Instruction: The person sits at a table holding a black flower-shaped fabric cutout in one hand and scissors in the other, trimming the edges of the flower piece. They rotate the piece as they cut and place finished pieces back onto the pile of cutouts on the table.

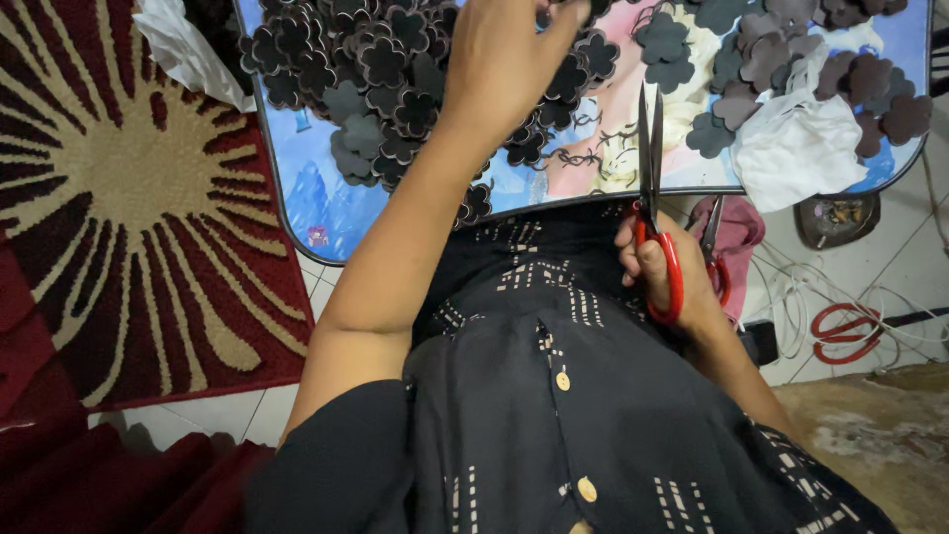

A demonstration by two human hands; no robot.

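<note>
My right hand (664, 272) grips the red scissors (653, 203), blades nearly closed; my left hand (506, 61) reaches into the dark flower cutouts (381, 74), fingers hidden, and should lift just one.

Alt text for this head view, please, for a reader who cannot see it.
A person's left hand reaches into dark flower-shaped cutouts on a small picture-printed table, while the right hand holds red-handled scissors upright. A white cloth lies on the table's right.

The left hand (504, 59) reaches into dark flower cutouts (381, 69); the right hand (660, 272) grips red-handled scissors (654, 188).
</note>
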